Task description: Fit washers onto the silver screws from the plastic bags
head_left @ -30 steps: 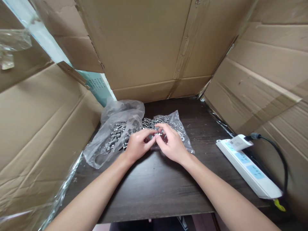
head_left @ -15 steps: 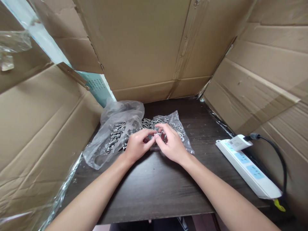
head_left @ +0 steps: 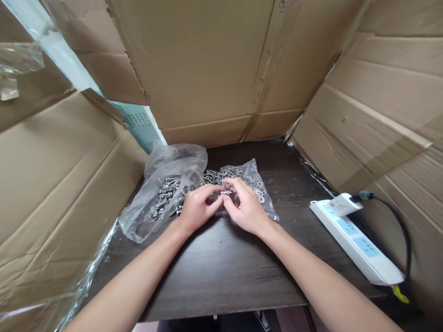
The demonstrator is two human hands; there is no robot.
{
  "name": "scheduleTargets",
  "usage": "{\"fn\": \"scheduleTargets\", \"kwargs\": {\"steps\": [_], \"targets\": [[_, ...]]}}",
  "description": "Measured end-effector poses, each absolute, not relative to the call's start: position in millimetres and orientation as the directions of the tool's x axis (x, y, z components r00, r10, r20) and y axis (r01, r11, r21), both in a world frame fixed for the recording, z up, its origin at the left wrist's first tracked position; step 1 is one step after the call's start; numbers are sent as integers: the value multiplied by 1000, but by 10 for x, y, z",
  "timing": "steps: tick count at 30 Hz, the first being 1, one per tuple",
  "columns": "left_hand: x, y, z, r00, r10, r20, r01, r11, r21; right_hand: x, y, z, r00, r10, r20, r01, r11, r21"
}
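My left hand and my right hand meet over the dark wooden table, fingertips pinched together on a small metal screw held between them. Behind the left hand lies a clear plastic bag of metal screws. A second clear bag with washers lies behind the right hand. More loose screws are heaped between the two bags.
Brown cardboard sheets wall the table at the back, left and right. A white power strip with a black cable and a white plug lies at the right edge. Crumpled clear film hangs upper left.
Both hands stay in place over the bags; only the fingertips shift slightly around the small screw.
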State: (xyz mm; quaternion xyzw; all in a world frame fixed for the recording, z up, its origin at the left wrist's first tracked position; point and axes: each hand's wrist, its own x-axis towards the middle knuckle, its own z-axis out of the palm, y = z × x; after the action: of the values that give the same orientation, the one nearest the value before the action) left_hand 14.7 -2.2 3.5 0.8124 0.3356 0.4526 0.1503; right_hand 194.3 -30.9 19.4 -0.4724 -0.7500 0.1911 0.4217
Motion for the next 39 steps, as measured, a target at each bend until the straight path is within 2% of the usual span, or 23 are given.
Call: {"fn": "scheduleTargets", "kwargs": {"steps": [8,24,31,39], "targets": [[157,-23,-22,404,674,619,401,-739,542,1958,-302,196,-197,867,458,551,484,-680],[162,-20,-4,359,670,649,392,-740,547,1956,-292,210,-136,885,446,541,443,-714],[165,-23,-4,377,655,655,391,-754,529,1957,-287,212,-163,896,413,508,435,-743],[168,-29,6,375,670,641,401,-741,539,1951,-285,210,-172,877,449,505,470,-724]]}}
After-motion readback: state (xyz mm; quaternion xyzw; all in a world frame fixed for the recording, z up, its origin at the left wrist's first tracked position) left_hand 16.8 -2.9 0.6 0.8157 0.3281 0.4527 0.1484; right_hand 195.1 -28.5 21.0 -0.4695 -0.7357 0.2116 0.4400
